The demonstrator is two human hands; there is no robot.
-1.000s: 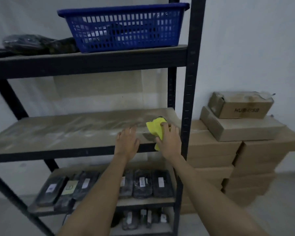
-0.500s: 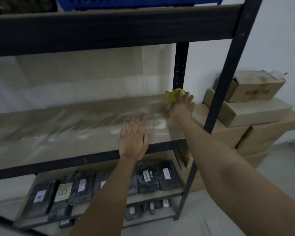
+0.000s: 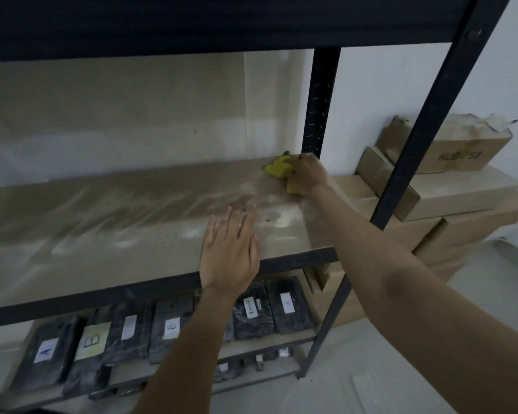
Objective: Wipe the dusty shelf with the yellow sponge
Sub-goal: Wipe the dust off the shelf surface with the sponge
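The dusty shelf (image 3: 108, 222) is a pale brown board in a black metal rack, streaked with light dust. The yellow sponge (image 3: 278, 167) lies pressed on the shelf's far right corner, next to the rear upright. My right hand (image 3: 307, 174) grips the sponge from above, and part of the sponge shows under the palm. My left hand (image 3: 229, 252) rests flat on the shelf's front edge, fingers spread, holding nothing.
A black upper shelf beam (image 3: 192, 22) hangs low overhead. Black uprights (image 3: 320, 103) (image 3: 425, 121) frame the right end. Stacked cardboard boxes (image 3: 449, 186) stand right of the rack. Dark labelled packs (image 3: 284, 306) fill the lower shelf.
My right hand has carried the sponge from the shelf's front edge to its far right corner. The view has moved closer and lower. The left hand stays on the front edge.
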